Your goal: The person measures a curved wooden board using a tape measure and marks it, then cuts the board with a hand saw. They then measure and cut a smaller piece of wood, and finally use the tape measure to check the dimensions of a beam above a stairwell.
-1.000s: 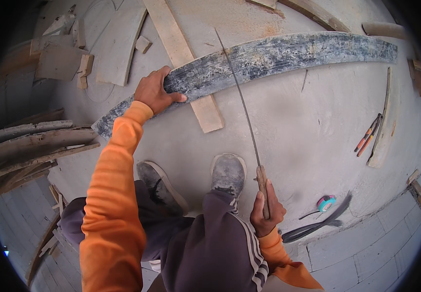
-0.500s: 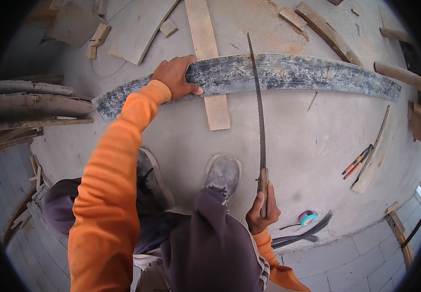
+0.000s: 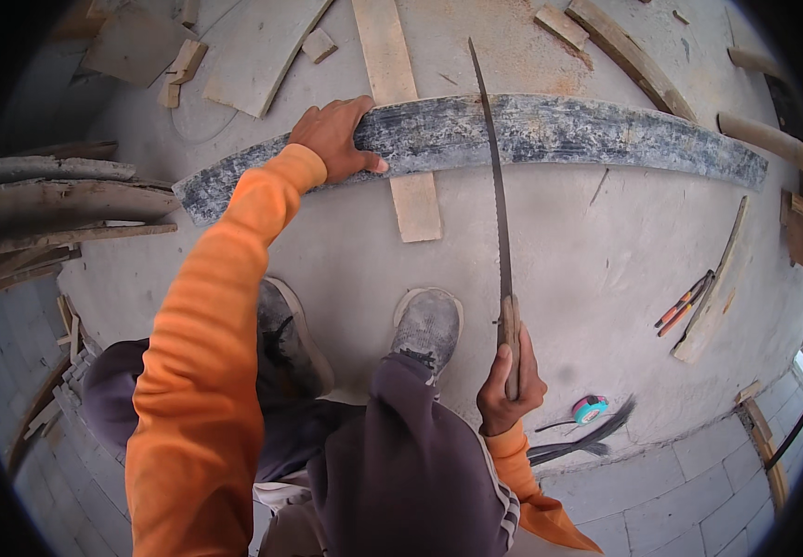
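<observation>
A long curved board [image 3: 568, 130] with mottled dark grey paint lies across a pale plank [image 3: 412, 209] on the concrete floor. My left hand [image 3: 336, 139] grips the board left of where it crosses the saw, thumb on its near side and fingers over the far edge. My right hand [image 3: 511, 385] is closed round the wooden handle of a long hand saw [image 3: 501, 223], low in front of me beside my right shoe [image 3: 427, 325]. The blade runs away from me across the board, its tip past the far edge; whether it touches the board I cannot tell.
Red-handled pliers [image 3: 683, 306] lie by a narrow offcut [image 3: 708, 316] on the right. A teal tape measure [image 3: 590, 408] sits near dark strips [image 3: 587, 441]. Curved wooden pieces [image 3: 76, 200] are stacked at left; loose boards [image 3: 234, 79] and blocks [image 3: 318, 45] lie at the back.
The saw has swung from a slant to nearly upright in the picture, and my right hand has lately moved forward with it. The view has turned slightly; my left hand still holds the board.
</observation>
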Available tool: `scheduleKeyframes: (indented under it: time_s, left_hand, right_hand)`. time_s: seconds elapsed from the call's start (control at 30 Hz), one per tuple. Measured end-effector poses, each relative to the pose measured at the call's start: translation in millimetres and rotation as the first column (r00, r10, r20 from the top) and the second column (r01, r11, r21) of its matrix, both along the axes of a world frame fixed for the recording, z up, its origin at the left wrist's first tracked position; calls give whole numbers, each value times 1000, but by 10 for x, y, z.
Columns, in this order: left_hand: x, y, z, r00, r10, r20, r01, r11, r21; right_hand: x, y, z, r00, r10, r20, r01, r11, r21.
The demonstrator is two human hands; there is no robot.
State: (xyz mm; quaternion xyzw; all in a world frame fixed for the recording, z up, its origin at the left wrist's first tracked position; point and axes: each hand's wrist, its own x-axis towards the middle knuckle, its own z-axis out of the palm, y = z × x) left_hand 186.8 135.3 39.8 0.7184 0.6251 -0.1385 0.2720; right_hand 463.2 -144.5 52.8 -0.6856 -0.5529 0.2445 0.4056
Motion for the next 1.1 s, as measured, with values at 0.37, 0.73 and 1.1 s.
scheduleKeyframes:
  time_s: [0.37,0.73,1.1]
  left_hand:
    - [21,38,26,1000,-7,-30,9,998,67]
    - [74,64,-41,999,-52,12,51,998,21]
    - [149,-27,-55,996,-84,-4,84,991,108]
  right_hand:
    - [-126,226,241,987,-105,-120,85,983,-162]
    - [-292,1295,40,992,-45,-116,49,998,27]
    - [-271,1303,68,985,-96,-140,90,995,-50]
